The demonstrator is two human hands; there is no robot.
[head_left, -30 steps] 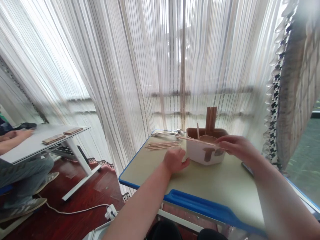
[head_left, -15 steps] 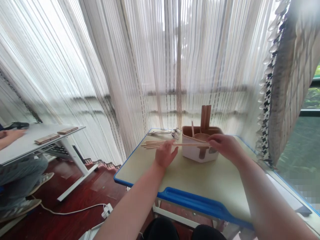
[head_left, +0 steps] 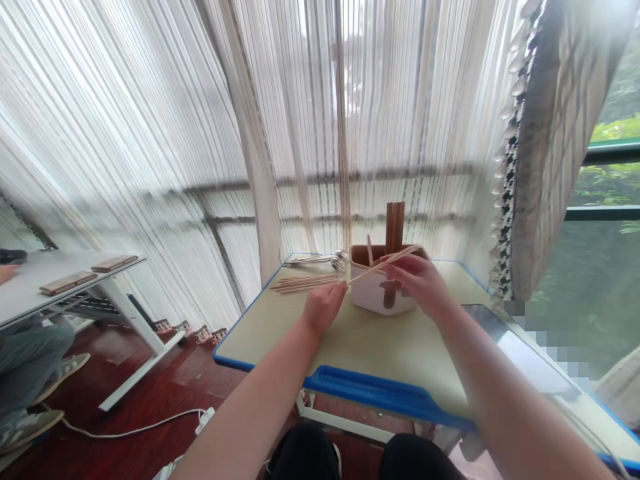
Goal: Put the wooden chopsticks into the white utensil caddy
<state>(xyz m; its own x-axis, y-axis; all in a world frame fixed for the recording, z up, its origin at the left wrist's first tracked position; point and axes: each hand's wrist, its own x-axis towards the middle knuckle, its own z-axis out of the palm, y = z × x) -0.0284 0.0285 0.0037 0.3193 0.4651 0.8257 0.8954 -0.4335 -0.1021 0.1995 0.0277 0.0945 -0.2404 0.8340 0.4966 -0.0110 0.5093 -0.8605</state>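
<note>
Slanting in front of a white box with a brown inside are light wooden chopsticks, their right end raised. My left hand is closed at their lower end. My right hand pinches them further up, over the box's front rim. Dark brown chopsticks stand upright in the box, beside a thin light handle. More light chopsticks lie on the table left of the box, just beyond my left hand. Metal cutlery with shiny round ends lies behind them.
The blue-edged table stands before a sheer curtain. A dark flat device lies at its right. On a white table at left, two flat brown objects lie near a person's hand. A white cable crosses the floor.
The chopsticks between my hands have gone from level to slanted, right end up. My left hand has changed from spread fingers to closed on their end. The view has turned slightly right.
</note>
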